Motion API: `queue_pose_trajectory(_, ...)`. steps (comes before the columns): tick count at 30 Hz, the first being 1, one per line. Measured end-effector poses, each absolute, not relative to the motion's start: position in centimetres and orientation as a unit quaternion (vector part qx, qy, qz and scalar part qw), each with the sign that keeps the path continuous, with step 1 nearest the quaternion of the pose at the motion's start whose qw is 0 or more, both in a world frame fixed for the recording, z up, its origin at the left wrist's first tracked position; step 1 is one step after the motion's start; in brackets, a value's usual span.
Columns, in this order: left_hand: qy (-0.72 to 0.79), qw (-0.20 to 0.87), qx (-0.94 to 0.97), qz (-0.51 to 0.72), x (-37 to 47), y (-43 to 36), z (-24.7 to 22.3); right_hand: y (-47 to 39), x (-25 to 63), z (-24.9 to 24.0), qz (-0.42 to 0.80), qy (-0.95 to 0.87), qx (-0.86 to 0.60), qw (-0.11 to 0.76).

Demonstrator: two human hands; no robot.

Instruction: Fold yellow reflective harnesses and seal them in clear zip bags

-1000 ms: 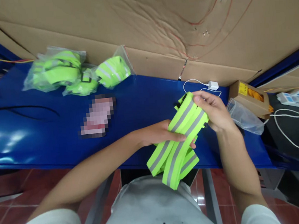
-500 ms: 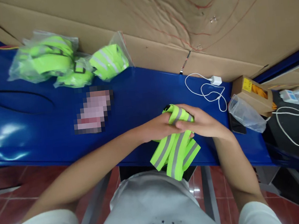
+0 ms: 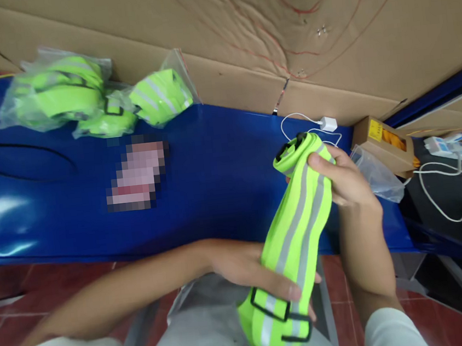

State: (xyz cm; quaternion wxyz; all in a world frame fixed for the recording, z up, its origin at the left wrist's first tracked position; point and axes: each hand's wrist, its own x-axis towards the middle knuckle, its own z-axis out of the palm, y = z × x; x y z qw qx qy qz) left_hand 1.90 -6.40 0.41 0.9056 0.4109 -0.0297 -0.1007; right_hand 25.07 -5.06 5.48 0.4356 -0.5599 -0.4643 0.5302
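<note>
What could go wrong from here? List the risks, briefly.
1. The folded reflective vest is held off the table edge, the left hand low on it and the right hand at its top; a loose grip could let the bundle unfold or drop to the floor.
2. Its black buckle straps hang exposed at the lower end and might snag.
3. The right elbow works close to the clear plastic bag and white charger cable, which could get knocked.

Bright, even light; white glare on blue table [image 3: 0, 219] at left; edges bowed; slight motion blur.
</note>
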Motion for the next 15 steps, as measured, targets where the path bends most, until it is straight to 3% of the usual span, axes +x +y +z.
queue_pose_trajectory(2,0.039,0.885,0.459,-0.072,0.8,-6.5,-0.1,-4.5,25.2,5.0,0.507,-0.473,-0.575,0.434)
queue_pose_trajectory(5,0.157,0.769,0.619,-0.010,-1.1,-4.8,0.3,-4.2,25.3,4.7,0.467,-0.514,-0.580,0.426)
queue_pose_trajectory(9,0.284,0.630,0.700,0.181,-1.4,-1.6,1.6,-4.6,24.8,5.9,0.425,-0.583,-0.551,0.419)
queue_pose_trajectory(11,0.259,0.681,0.653,0.205,0.0,-0.6,1.8,-4.7,24.2,6.6,0.416,-0.608,-0.541,0.406)
queue_pose_trajectory(15,0.182,0.829,0.517,0.115,3.4,-0.3,0.9,-4.3,23.5,6.9,0.354,-0.639,-0.559,0.393)
